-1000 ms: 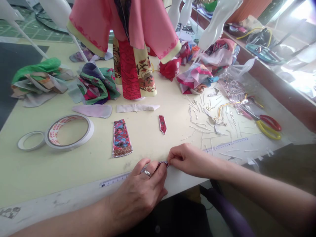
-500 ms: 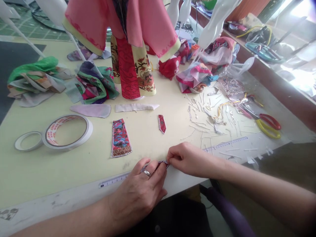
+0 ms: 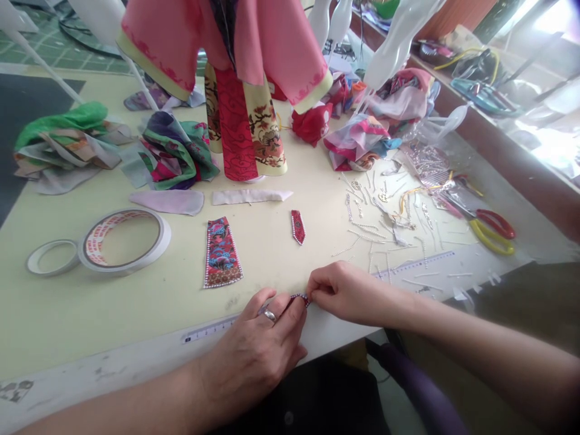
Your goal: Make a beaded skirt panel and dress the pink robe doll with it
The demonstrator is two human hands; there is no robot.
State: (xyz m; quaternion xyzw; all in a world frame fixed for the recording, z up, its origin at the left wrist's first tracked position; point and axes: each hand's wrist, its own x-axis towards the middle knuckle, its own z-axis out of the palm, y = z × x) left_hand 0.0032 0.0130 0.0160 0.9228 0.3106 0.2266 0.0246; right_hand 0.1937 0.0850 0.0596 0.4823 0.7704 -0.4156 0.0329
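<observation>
At the near table edge, my left hand (image 3: 254,350), with a ring on one finger, and my right hand (image 3: 347,294) pinch a narrow red strip edged with beads (image 3: 299,296) between their fingertips. Most of the strip is hidden by my fingers. Just above my hands lies a wider floral fabric piece with a beaded border (image 3: 222,254). A small red beaded fabric tab (image 3: 298,227) lies further up, out of reach of my fingers.
A pink and red mannequin-mounted costume (image 3: 240,103) stands at the back. Fabric scraps, double-sided tape rolls (image 3: 122,243), loose bead strands (image 3: 371,223), yellow-red scissors (image 3: 492,228) and a ruler (image 3: 412,266) lie around on the cream table (image 3: 136,314).
My two hands stay at the strip, and my left fingers have shifted slightly along it. The view has moved slightly; the objects on the table stay in place.
</observation>
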